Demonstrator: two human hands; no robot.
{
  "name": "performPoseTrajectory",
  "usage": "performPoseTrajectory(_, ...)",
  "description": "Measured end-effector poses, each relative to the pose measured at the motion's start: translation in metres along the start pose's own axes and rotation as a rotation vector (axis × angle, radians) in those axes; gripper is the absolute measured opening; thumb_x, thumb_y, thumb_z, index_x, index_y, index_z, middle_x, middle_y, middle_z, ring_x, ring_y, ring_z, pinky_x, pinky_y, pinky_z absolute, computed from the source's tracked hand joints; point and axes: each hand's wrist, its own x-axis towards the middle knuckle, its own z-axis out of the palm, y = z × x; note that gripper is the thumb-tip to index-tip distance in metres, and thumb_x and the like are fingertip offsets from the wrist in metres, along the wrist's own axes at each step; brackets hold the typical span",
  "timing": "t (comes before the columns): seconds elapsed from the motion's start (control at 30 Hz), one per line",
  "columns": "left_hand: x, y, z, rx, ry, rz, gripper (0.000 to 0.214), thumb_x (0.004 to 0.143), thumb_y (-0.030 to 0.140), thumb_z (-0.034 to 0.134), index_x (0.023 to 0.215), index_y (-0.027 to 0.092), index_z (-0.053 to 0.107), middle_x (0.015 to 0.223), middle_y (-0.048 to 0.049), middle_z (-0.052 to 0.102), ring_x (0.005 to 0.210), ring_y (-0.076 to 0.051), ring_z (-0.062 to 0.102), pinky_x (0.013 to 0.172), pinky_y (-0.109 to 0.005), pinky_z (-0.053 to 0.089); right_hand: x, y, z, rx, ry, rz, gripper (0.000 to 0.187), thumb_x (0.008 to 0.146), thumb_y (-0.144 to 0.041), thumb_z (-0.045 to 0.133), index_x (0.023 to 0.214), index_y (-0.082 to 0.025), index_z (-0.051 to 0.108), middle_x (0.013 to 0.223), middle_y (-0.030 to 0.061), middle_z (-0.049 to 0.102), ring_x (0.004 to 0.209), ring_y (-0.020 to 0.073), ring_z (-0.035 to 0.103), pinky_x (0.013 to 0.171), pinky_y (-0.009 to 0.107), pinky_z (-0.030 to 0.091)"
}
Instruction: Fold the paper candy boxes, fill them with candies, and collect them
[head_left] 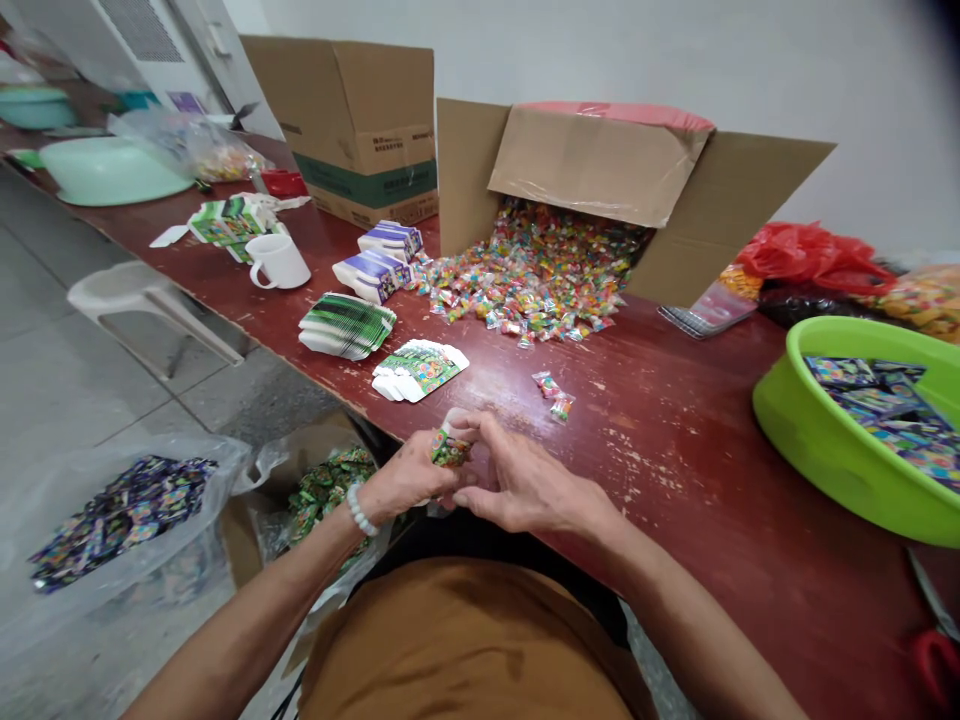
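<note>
My left hand [409, 482] and my right hand [517, 480] meet at the near edge of the dark red table [675, 440]. Both are closed on a small colourful printed box [450, 445], the left wrapped round its body, the right's fingertips pinching its top flap. A white bead bracelet [362, 511] circles my left wrist. Just beyond the hands lies a fanned stack of flat box blanks [418, 369]. Two loose wrapped candies [555, 392] lie to the right of it.
A tipped cardboard box [600, 170] spills a heap of wrapped candies [536, 275]. More flat stacks [346, 325], a white mug [277, 262] and a lime basin of filled boxes [862, 470] stand on the table. Bags of filled boxes [112, 515] sit on the floor at left.
</note>
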Motion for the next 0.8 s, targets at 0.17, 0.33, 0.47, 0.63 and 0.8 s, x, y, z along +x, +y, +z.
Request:
performPoseTrajectory(0.17, 0.0, 0.003, 0.013, -0.235, 0.133, -0.03, 0.027, 0.066, 0.03, 0.078, 0.079, 0.011, 0.063, 0.065, -0.0014, 0.063, 0.053, -0.014, 0.058, 0.05, -0.026, 0.05, 0.008, 0.019, 0.018, 0.095, 0.353, 0.121, 0.029, 0.08, -0.027, 0.068, 0.107, -0.019, 0.062, 0.101, 0.0056, 0.063, 0.088, 0.0187, 0.059, 0.079, 0.031, 0.047)
performPoseTrajectory(0.33, 0.003, 0.005, 0.021, -0.201, 0.171, 0.072, 0.031, 0.072, 0.033, 0.076, 0.093, 0.012, 0.064, 0.085, -0.0045, 0.069, 0.077, -0.017, 0.065, 0.071, -0.027, 0.054, 0.012, 0.029, 0.02, 0.355, 0.371, 0.251, 0.019, 0.087, -0.033, 0.06, 0.08, -0.017, 0.067, 0.079, 0.0022, 0.065, 0.07, 0.0151, 0.059, 0.066, 0.026, 0.045)
performPoseTrajectory(0.47, 0.001, -0.004, 0.019, -0.216, 0.307, 0.205, 0.046, 0.079, 0.033, 0.071, 0.117, 0.019, 0.052, 0.106, -0.0061, 0.07, 0.096, -0.019, 0.066, 0.085, -0.031, 0.054, 0.009, 0.025, 0.01, 0.298, 0.418, 0.248, 0.018, 0.089, -0.032, 0.058, 0.086, -0.018, 0.068, 0.08, 0.0011, 0.068, 0.073, 0.0151, 0.06, 0.068, 0.025, 0.045)
performPoseTrajectory(0.63, -0.003, -0.013, 0.027, -0.178, 0.452, 0.276, 0.064, 0.082, 0.034, 0.069, 0.136, 0.027, 0.036, 0.094, -0.0008, 0.07, 0.081, -0.017, 0.069, 0.077, -0.03, 0.057, 0.01, 0.023, 0.02, 0.487, 0.6, 0.25, 0.029, 0.086, -0.031, 0.062, 0.112, -0.022, 0.056, 0.081, -0.0009, 0.065, 0.072, 0.0149, 0.06, 0.067, 0.025, 0.047)
performPoseTrajectory(0.8, 0.001, -0.004, 0.025, -0.213, 0.392, 0.23, 0.056, 0.077, 0.036, 0.073, 0.126, 0.024, 0.049, 0.104, -0.0053, 0.071, 0.088, -0.02, 0.069, 0.078, -0.03, 0.057, 0.014, 0.023, 0.034, 0.598, 0.712, 0.253, 0.02, 0.082, -0.034, 0.065, 0.095, -0.02, 0.06, 0.079, -0.0009, 0.062, 0.069, 0.0136, 0.057, 0.066, 0.025, 0.046)
